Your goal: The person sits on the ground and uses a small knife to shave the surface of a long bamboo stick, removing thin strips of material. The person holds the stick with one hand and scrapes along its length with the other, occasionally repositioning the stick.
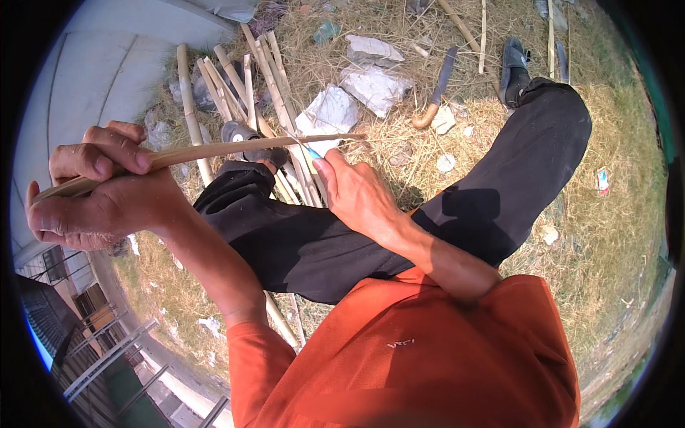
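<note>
The left hand point(100, 192) is gripping a bamboo strip point(235, 148) at frame left; the right hand point(357, 192) is holding a small knife point(303, 146) against it, shaving barely begun near the tip.

left hand point(96, 189) fisted, raised; right hand point(357, 192) closed, forearms crossing.

A small white-and-red wrapper point(603, 181) lay on the dry grass at the right; crumpled white bags point(374, 87) sat among the straw near the top.

Outdoor work yard: dry straw ground point(621, 235), cut bamboo poles point(228, 85), machete point(437, 89), scattered litter.
</note>
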